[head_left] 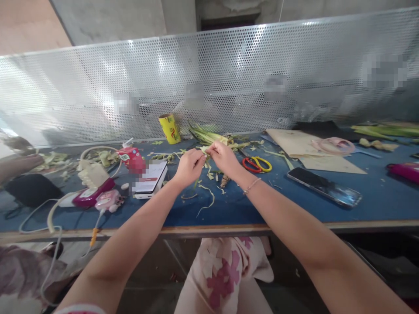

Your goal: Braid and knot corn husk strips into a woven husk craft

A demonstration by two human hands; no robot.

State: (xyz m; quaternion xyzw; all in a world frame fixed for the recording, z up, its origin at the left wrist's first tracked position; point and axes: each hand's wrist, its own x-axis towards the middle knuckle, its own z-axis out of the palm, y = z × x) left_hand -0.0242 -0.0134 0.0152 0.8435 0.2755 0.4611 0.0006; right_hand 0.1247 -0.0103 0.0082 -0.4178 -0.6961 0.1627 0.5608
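Currently, both hands pinch one pale green leaf strip (205,151) just above the blue table (262,205).
The left hand (190,168) grips the strip's left end between thumb and fingers, and the right hand (224,158) grips the right end the same way. The fingertips of the two hands nearly meet. A thin bracelet (251,185) sits on the right wrist. Torn leaf scraps (207,198) lie on the table directly under the hands. A pile of green leaves (212,138) lies just behind them. Red and yellow scissors (257,164) lie near the right hand, and a dark smartphone (324,186) lies farther right. A yellow roll (169,128) stands tilted behind the left hand, before the perforated metal screen (229,65).
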